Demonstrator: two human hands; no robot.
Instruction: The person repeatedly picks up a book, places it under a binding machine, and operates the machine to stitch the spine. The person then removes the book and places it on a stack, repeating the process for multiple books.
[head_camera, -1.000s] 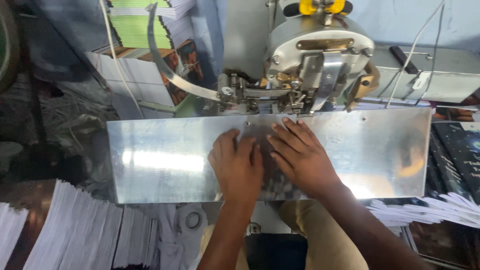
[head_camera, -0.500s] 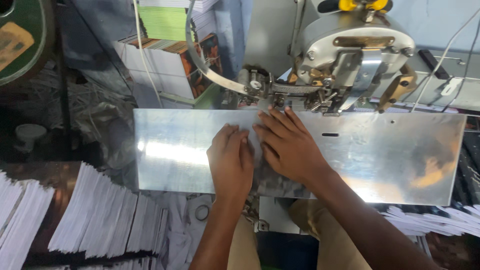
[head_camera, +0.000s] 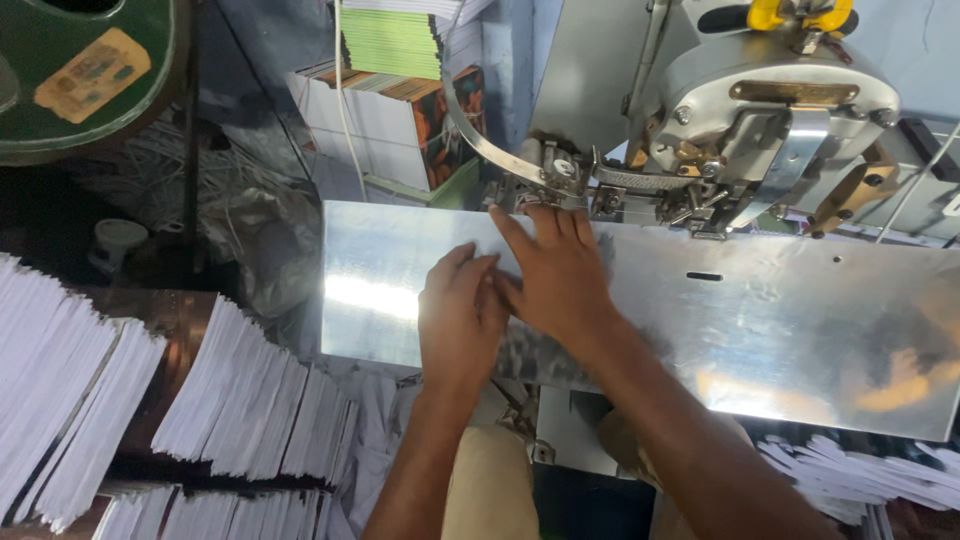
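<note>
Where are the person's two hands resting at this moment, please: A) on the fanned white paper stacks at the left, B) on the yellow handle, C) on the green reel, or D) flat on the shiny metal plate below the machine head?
D: the left hand and right hand lie flat on the metal plate under the machine head.

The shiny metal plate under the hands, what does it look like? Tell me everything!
The metal plate is a wide, flat, silvery sheet, shiny with bright glare patches and a small dark slot. It lies level below the grey machine head. The left hand and right hand press flat on it, side by side, fingers toward the machine.
</note>
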